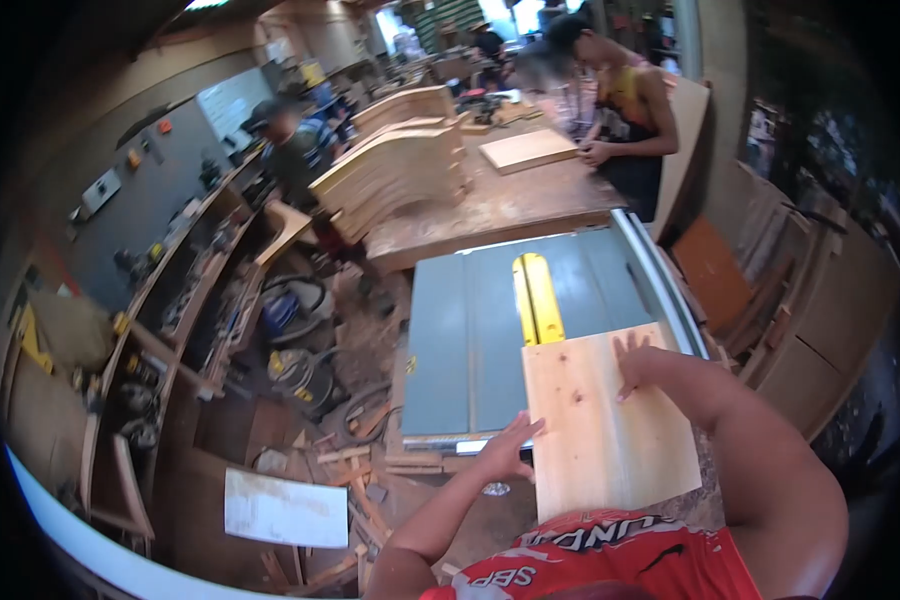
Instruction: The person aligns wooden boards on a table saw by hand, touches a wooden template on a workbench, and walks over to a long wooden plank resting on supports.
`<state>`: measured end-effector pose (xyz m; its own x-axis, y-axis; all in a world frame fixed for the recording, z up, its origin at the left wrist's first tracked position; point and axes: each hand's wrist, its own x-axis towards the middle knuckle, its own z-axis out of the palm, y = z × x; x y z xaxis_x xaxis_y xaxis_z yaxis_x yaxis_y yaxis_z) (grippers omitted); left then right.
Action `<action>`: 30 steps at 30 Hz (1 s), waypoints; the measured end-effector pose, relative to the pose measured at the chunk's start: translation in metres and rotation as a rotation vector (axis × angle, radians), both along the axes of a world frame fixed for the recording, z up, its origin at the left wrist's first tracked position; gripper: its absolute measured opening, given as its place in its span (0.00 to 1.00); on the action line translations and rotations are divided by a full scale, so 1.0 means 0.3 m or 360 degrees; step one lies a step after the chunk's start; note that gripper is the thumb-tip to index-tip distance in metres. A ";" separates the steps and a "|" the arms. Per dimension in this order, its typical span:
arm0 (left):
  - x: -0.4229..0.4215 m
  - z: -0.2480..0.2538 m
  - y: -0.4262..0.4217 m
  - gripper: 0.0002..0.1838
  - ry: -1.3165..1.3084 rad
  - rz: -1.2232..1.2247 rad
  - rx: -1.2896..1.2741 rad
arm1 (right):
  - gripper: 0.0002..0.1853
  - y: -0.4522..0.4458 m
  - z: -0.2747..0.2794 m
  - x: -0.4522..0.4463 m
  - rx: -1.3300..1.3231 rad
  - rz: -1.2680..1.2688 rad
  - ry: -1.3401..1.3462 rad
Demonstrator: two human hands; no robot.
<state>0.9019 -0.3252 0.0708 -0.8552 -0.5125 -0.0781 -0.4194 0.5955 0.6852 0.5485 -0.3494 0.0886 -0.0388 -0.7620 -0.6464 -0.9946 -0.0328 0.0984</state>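
A pale wooden board (600, 430) with a few knots lies over the near end of the table saw (440, 340), partly off its front edge. Its far edge meets the yellow throat plate (537, 300) set in the grey saw top. My right hand (634, 366) rests on the far right part of the board, fingers spread. Against the board's left edge is my left hand (511, 449), fingers and thumb apart, the fingertips touching the wood. No saw blade can be made out.
A metal fence rail (660, 285) runs along the saw's right side. Behind it, a workbench (510, 203) bears stacked curved wooden pieces (395, 165) and a flat panel (530, 151). One person (630, 110) stands there, another (295, 160) at left. Offcuts (365, 510) litter the floor near a shop vacuum (305, 378).
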 end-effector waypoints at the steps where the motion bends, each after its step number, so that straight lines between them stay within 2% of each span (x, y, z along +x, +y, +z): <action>1: -0.002 -0.008 -0.001 0.62 -0.0052 0.0003 -0.0007 | 0.76 0.010 0.031 -0.003 0.0007 -0.0075 -0.0033; 5: -0.004 0.019 -0.023 0.60 -0.0118 -0.0069 0.0002 | 0.75 0.023 0.101 0.028 0.0083 -0.0078 -0.0018; 6: 0.011 0.026 -0.022 0.59 -0.0119 -0.0081 0.0047 | 0.75 0.000 0.056 0.019 0.0078 -0.0053 -0.0021; 8: 0.020 0.023 -0.033 0.58 -0.0127 -0.0075 0.0068 | 0.82 -0.045 -0.072 -0.029 0.0124 0.0020 0.0135; 10: 0.013 0.001 -0.036 0.57 -0.0120 -0.0121 0.0098 | 0.82 -0.050 -0.108 -0.032 0.0113 -0.0011 0.0138; 12: 0.012 -0.018 -0.044 0.57 -0.0087 -0.0123 0.0043 | 0.81 -0.026 -0.040 -0.017 0.0084 -0.0084 0.0151; 14: -0.002 -0.015 -0.040 0.57 -0.0086 -0.0141 -0.0011 | 0.70 0.007 0.071 0.024 0.0147 -0.0075 0.0065; 16: 0.004 -0.002 -0.029 0.57 -0.0133 -0.0061 -0.0019 | 0.72 -0.002 0.022 0.009 0.0116 -0.0086 0.0040; 18: 0.006 0.012 -0.023 0.57 -0.0150 -0.0049 -0.0022 | 0.81 -0.030 -0.067 -0.022 -0.0012 -0.0083 0.0110; 25: 0.010 -0.035 -0.028 0.56 -0.0095 -0.0054 -0.0079 | 0.81 -0.005 0.028 0.007 0.0094 -0.0227 0.0025; 28: 0.008 -0.026 -0.028 0.57 -0.0079 -0.0045 -0.0055 | 0.69 0.016 0.055 0.017 0.0024 -0.0054 0.0018; 30: 0.007 -0.021 -0.023 0.57 -0.0081 -0.0029 -0.0021 | 0.69 0.007 0.035 0.014 0.0073 -0.0014 0.0069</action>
<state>0.9041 -0.3323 0.0646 -0.8595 -0.4980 -0.1150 -0.4425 0.6123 0.6552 0.5525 -0.3474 0.0991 -0.0744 -0.7312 -0.6781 -0.9897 -0.0292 0.1401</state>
